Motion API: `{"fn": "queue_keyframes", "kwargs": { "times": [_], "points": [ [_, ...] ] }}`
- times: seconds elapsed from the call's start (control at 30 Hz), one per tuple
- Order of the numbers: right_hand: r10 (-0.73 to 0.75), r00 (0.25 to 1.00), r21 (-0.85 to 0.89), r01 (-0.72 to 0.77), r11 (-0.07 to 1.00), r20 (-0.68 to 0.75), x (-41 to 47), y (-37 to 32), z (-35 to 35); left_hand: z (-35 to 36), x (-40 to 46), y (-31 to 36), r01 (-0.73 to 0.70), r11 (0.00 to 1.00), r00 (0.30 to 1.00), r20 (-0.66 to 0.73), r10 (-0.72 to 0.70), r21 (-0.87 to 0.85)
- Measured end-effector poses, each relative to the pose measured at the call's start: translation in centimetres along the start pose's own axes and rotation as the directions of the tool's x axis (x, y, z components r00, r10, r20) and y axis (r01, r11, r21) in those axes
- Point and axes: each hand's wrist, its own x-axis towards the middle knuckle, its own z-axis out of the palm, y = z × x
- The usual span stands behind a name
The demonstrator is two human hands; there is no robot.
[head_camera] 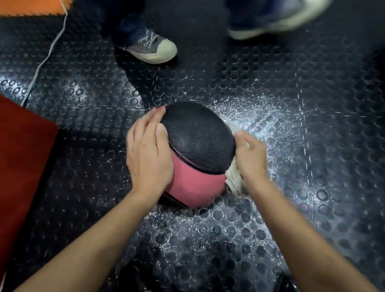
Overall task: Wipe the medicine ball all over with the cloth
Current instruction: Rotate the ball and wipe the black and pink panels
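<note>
- Medicine ball point(194, 160) resting on studded rubber floor point(305, 158); could roll off toward the nearby sneaker point(154, 48) under a hard push.
- Left hand point(148, 155) flat on the ball's side, fingers straight, merely bracing; may slip.
- Right hand point(250, 159) seemingly bunching the cloth point(234, 181) against the far side; underside likely missed unless turned.

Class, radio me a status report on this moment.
Left hand flat on black-and-pink medicine ball. Right hand grips white cloth against it. Grey sneaker nearby.
</note>
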Motion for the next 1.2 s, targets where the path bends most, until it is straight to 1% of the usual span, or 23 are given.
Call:
{"fn": "queue_keyframes", "kwargs": {
  "times": [0.03,0.1,0.17,0.23,0.27,0.3,0.37,0.4,0.43,0.47,0.5,0.57,0.63,0.67,0.8,0.9,0.93,0.97,1.03,1.07,1.13,1.17,1.2],
  "points": [
    [-0.049,0.998,-0.061,0.046,0.997,-0.047,-0.5,-0.3,0.2,0.1,0.2,0.1,0.009,1.0,1.0,-0.001,-0.009,0.008],
    [-0.244,0.966,-0.244,0.217,0.945,-0.083,-2.7,-1.6,0.5,0.1,0.4,0.2,0.03,0.999,1.0,-0.001,-0.03,0.017],
    [-0.468,0.883,-0.357,0.424,0.832,-0.043,-5.2,-2.6,1.1,0.1,0.5,0.0,0.044,0.999,0.999,0.005,-0.044,0.019],
    [-0.607,0.793,-0.4,0.544,0.738,-0.042,-6.6,-2.5,1.6,0.0,0.4,-0.3,0.052,0.999,0.998,0.018,-0.052,0.012],
    [-0.603,0.795,-0.379,0.54,0.751,-0.061,-6.4,-2.2,1.5,-0.1,0.4,-0.4,0.052,0.999,0.998,0.023,-0.052,0.009],
    [-0.532,0.842,-0.324,0.48,0.816,-0.092,-5.8,-2.1,1.4,-0.1,0.5,-0.4,0.046,0.999,0.999,0.026,-0.046,0.008],
    [-0.276,0.951,-0.167,0.252,0.953,-0.138,-3.4,-1.1,1.1,0.0,0.7,-0.4,0.043,0.999,0.999,0.025,-0.043,0.006],
    [-0.147,0.979,-0.103,0.133,0.986,-0.138,-2.3,-0.8,0.8,0.0,0.7,-0.2,0.045,0.999,0.999,0.023,-0.045,0.008],
    [-0.074,0.989,-0.073,0.065,0.995,-0.128,-1.7,-0.8,0.7,0.1,0.7,-0.1,0.045,0.999,0.999,0.017,-0.045,0.013],
    [-0.067,0.99,-0.092,0.056,0.994,-0.121,-1.6,-1.0,0.6,0.1,0.6,0.2,0.045,0.999,0.999,0.014,-0.046,0.018],
    [-0.112,0.987,-0.146,0.094,0.985,-0.115,-2.2,-1.4,0.7,0.1,0.6,0.2,0.047,0.999,0.999,0.015,-0.048,0.017],
    [-0.317,0.945,-0.281,0.283,0.917,-0.081,-4.4,-2.3,1.1,-0.3,0.6,0.0,0.05,0.999,0.999,0.02,-0.05,0.004],
    [-0.527,0.85,-0.348,0.487,0.801,-0.023,-6.7,-2.6,1.5,-1.2,0.9,-0.4,0.041,0.999,0.998,0.041,-0.041,0.017],
    [-0.587,0.81,-0.377,0.543,0.75,-0.001,-7.2,-2.3,1.8,-1.7,1.3,-0.4,0.047,0.998,0.997,0.062,-0.049,0.034],
    [-0.663,0.748,-0.434,0.601,0.671,0.011,-7.4,-2.1,2.5,-1.6,3.1,0.9,0.133,0.984,0.979,0.138,-0.149,0.119],
    [-0.711,0.7,-0.465,0.65,0.601,0.059,-8.5,-1.5,2.9,-1.0,3.0,1.4,0.04,0.974,0.98,0.182,-0.082,0.224],
    [-0.68,0.731,-0.44,0.627,0.643,0.048,-8.6,-1.3,2.9,-1.1,2.8,1.1,0.015,0.973,0.983,0.176,-0.057,0.23],
    [-0.599,0.801,-0.387,0.556,0.736,0.012,-8.3,-1.3,2.8,-1.3,2.6,0.7,-0.001,0.974,0.986,0.164,-0.037,0.226],
    [-0.301,0.953,-0.227,0.283,0.932,-0.047,-6.9,-1.1,2.5,-1.9,2.1,-0.1,-0.002,0.981,0.991,0.135,-0.024,0.195],
    [-0.151,0.988,-0.152,0.143,0.978,-0.04,-5.5,-0.7,2.4,-2.0,1.8,-0.4,0.0,0.984,0.992,0.123,-0.023,0.179],
    [0.035,0.999,-0.064,-0.034,0.997,0.014,-3.5,-0.7,1.9,-2.1,1.1,-0.6,-0.007,0.986,0.995,0.099,-0.01,0.164],
    [0.03,1.0,-0.08,-0.03,0.996,0.003,-3.5,-1.2,1.9,-2.1,0.9,-0.6,-0.011,0.987,0.996,0.092,-0.004,0.162],
    [-0.032,0.999,-0.116,0.03,0.993,-0.017,-4.2,-1.7,2.1,-2.1,0.9,-0.7,-0.013,0.986,0.996,0.089,-0.002,0.164]
  ]
}}
